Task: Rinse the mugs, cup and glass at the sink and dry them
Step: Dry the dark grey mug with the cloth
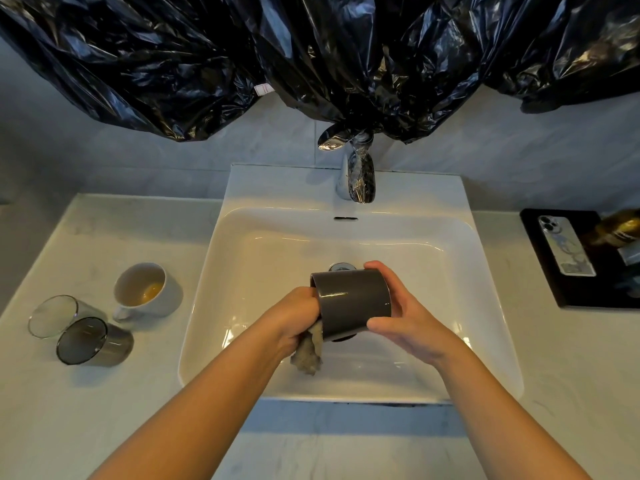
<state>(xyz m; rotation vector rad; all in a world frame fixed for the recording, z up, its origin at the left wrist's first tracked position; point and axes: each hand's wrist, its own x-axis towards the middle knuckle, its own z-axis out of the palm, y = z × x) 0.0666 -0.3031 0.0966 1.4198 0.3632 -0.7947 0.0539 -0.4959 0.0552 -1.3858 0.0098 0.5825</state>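
Over the white sink (485,271) I hold a dark grey mug (353,303) on its side, its mouth turned left. My right hand (405,313) grips the mug's base end, thumb in front and fingers behind. My left hand (298,317) is pushed into the mug's mouth and grips a grey-beige cloth (308,355) whose tail hangs below. On the counter to the left lie a white mug (149,292) with yellowish residue, a clear glass (55,315) and a smoky grey cup (93,341).
A chrome tap (356,178) stands behind the basin; no water runs. The drain (341,266) shows just behind the mug. Black plastic sheeting (311,57) covers the wall above. On the right counter a black tray (540,258) carries a phone (564,249) and a brown bottle (620,230).
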